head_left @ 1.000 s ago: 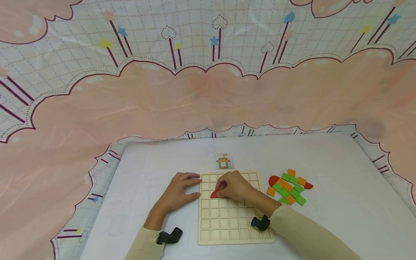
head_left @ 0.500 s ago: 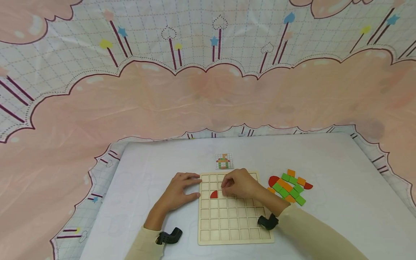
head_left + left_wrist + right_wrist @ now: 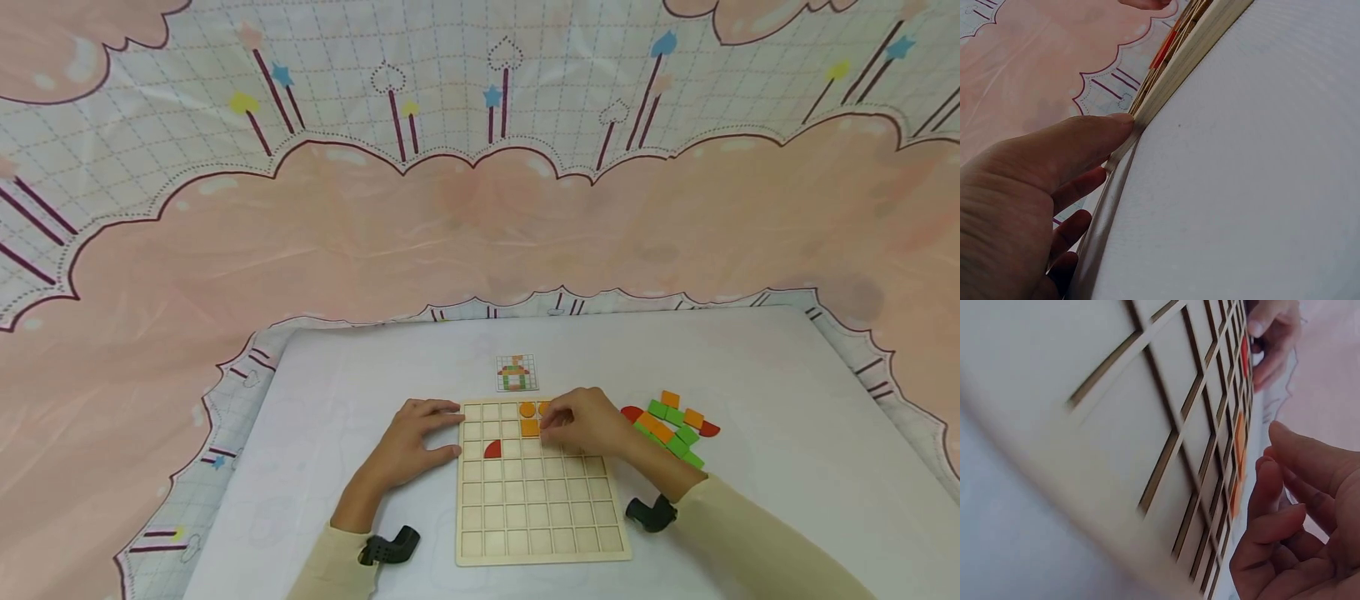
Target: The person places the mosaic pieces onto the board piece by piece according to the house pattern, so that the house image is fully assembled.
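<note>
My left hand [image 3: 422, 437] rests against the left edge of the wooden grid board [image 3: 525, 550], its thumb and fingertips at the rim. In the left wrist view the thumb [image 3: 1104, 128] touches the board's side. Over the upper right of the board is my right hand [image 3: 585, 423]. Its fingers are loosely bent with nothing between them in the right wrist view, thumb [image 3: 1297, 447] and forefinger slightly apart. A red quarter-circle tile [image 3: 492, 449] lies in a left cell. An orange round tile [image 3: 527, 409] and orange square tile [image 3: 529, 428] sit near the right hand, which partly covers another orange tile [image 3: 543, 407].
Loose green, orange and red tiles [image 3: 686, 435] lie in a group right of the board, partly behind the right forearm. A small card [image 3: 517, 372] with a coloured grid picture lies beyond the board. Black devices [image 3: 651, 513] are strapped to both wrists.
My right hand has left the red quarter-circle tile and moved right across the board, uncovering that tile and orange ones in the upper rows. My left hand has stayed in place.
</note>
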A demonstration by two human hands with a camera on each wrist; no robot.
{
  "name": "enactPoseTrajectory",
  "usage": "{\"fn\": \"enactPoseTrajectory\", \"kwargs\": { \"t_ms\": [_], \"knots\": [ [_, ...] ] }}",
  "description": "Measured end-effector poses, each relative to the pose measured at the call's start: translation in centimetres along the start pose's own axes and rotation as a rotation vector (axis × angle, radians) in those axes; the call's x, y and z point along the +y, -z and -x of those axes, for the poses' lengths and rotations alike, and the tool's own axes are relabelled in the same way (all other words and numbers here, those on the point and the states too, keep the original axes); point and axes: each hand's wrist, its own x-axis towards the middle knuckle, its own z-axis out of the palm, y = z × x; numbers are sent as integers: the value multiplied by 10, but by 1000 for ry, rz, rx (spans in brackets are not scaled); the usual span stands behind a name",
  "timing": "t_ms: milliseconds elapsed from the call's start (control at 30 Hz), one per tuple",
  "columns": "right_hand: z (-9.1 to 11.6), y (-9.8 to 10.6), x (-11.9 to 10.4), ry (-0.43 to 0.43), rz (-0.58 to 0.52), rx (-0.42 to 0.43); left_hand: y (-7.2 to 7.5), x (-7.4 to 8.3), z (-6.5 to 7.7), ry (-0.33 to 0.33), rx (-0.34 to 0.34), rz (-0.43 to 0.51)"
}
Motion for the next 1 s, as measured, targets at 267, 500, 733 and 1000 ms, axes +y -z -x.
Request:
{"fn": "enactPoseTrajectory", "kwargs": {
  "t_ms": [267,500,733,1000],
  "knots": [
    [14,20,16,-58,-8,47,0,0,0,-2,-4,-8],
    [24,37,31,-72,32,80,-1,-1,0,-1,-7,-12],
    [33,49,48,-21,72,103,-1,-3,0,-3,-2,-6],
    [43,66,64,-60,128,84,-1,-1,0,-6,0,-2]
  ]
}}
